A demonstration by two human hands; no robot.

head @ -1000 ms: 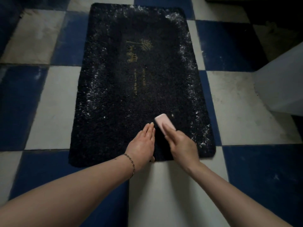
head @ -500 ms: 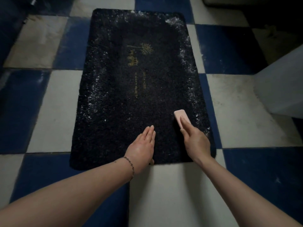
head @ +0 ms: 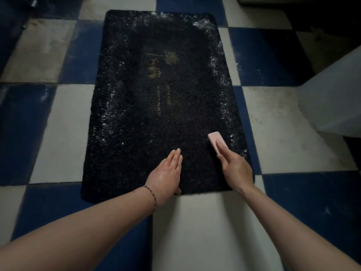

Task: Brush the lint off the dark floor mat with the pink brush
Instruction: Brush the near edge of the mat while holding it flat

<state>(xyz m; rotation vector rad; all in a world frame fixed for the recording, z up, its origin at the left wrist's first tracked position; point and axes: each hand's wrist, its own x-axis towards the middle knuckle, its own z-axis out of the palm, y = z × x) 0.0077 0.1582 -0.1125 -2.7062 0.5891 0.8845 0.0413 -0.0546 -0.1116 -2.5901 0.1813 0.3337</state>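
Dark pile of the floor mat (head: 156, 114) fills the centre of the frame on a blue-and-white checked floor (head: 58, 130), with white lint (head: 224, 79) along its left and right borders. My right hand (head: 234, 167) grips the pink brush (head: 215, 140) on the mat's lower right area. My left hand (head: 166, 175) lies flat, fingers straight, pressing the mat's lower edge; a bracelet (head: 151, 194) circles that wrist.

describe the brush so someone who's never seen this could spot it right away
A dark mat lies on blue and white floor tiles. Near its right near corner, the right hand holds the brush. It is a small pink block, the only pale pink thing on the mat.
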